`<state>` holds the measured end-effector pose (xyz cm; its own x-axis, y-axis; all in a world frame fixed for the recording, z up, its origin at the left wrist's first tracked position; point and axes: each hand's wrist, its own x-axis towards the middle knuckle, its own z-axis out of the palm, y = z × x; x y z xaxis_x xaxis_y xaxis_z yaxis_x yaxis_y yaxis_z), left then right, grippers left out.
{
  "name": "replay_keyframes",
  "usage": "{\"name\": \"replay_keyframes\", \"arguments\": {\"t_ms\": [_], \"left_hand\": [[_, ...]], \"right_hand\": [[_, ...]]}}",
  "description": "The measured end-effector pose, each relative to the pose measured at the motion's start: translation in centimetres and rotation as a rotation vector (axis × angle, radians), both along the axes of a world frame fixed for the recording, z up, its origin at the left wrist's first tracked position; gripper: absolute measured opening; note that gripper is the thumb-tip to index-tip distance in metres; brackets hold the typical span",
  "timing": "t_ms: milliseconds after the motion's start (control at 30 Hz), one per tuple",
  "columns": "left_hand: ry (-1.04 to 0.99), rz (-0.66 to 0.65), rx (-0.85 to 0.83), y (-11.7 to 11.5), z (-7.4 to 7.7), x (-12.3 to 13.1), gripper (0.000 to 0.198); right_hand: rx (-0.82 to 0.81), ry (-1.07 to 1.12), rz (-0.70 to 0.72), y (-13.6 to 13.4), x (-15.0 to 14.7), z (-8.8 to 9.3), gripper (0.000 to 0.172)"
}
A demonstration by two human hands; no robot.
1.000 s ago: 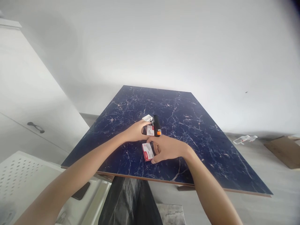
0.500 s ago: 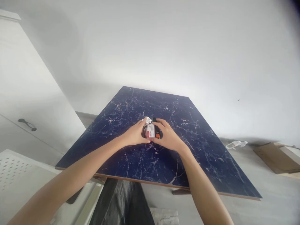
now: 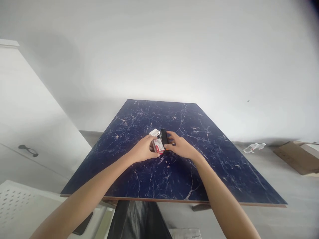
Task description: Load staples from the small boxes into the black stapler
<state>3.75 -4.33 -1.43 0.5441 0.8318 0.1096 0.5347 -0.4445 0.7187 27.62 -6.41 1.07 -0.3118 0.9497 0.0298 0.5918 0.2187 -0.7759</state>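
Observation:
On the blue marbled tabletop (image 3: 139,179), a small cluster of items lies between my hands. My left hand (image 3: 144,148) curls around the left side of a small red-and-white box (image 3: 159,146), fingers on its far edge and thumb at its near edge. Just beyond it, by my left fingertips, sits a white box (image 3: 155,132). My right hand (image 3: 181,146) has its fingers bent around a black object (image 3: 164,135), whose kind I cannot make out. A bit of orange shows near its lower end, partly covered by my right hand.
A white cabinet with a dark handle (image 3: 28,150) stands at the left. White perforated furniture (image 3: 15,202) is at lower left, with a dark flat object (image 3: 83,224) on it. Right of the table, a clear plastic bottle (image 3: 251,148) and a cardboard box (image 3: 297,157) lie on the floor.
The red-and-white box has turned and tilted, and the black object shows more. My right fingers have shifted from the box onto the black object. The camera view has tilted slightly.

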Motion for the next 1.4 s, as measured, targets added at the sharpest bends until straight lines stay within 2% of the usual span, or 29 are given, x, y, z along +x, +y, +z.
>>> {"name": "replay_keyframes", "arguments": {"t_ms": [133, 267, 467, 567, 733, 900, 1067, 1200, 1267, 1333, 1400], "left_hand": [[-0.076, -0.036, -0.096, 0.2, 0.0, 0.0, 0.089], [-0.116, -0.091, -0.154, 0.5, 0.0, -0.1, 0.095], [-0.217, -0.095, -0.243, 0.6, -0.6, -0.1, 0.1], [-0.153, -0.098, -0.186, 0.3, -0.7, 0.1, 0.095], [-0.044, -0.015, 0.014, 0.0, -0.9, 0.8, 0.082], [-0.031, -0.054, -0.061, -0.1, -0.7, 0.9, 0.091], [0.014, -0.051, 0.019, -0.1, 0.0, 0.7, 0.098], [0.024, -0.117, -0.078, 0.1, 0.5, 0.2, 0.086], [0.027, -0.146, -0.073, 0.3, 0.6, 0.0, 0.087], [0.01, -0.134, 0.02, 0.7, 0.5, -0.2, 0.081], [-0.019, -0.03, 0.186, 1.4, 0.3, -0.4, 0.062]], "right_hand": [[-0.044, 0.014, -0.03, 0.0, 0.0, -0.2, 0.071], [-0.142, 0.052, -0.007, 0.0, 0.2, -0.2, 0.082], [-0.189, 0.078, -0.003, 0.1, 0.4, -0.3, 0.09], [-0.183, 0.075, 0.006, 0.2, 0.5, -0.4, 0.093], [-0.168, 0.088, 0.035, 0.3, 0.7, -0.2, 0.092], [-0.18, 0.078, 0.045, 0.2, 0.8, 0.1, 0.094], [-0.182, 0.075, 0.06, 0.3, 1.0, -0.1, 0.094], [-0.177, 0.076, 0.068, 0.5, 1.2, -0.4, 0.096], [-0.184, 0.088, 0.08, 0.5, 1.2, -0.4, 0.095], [-0.188, 0.104, 0.094, 0.6, 1.3, -0.5, 0.094], [-0.18, 0.115, 0.104, 0.7, 1.3, -0.6, 0.093]]}}
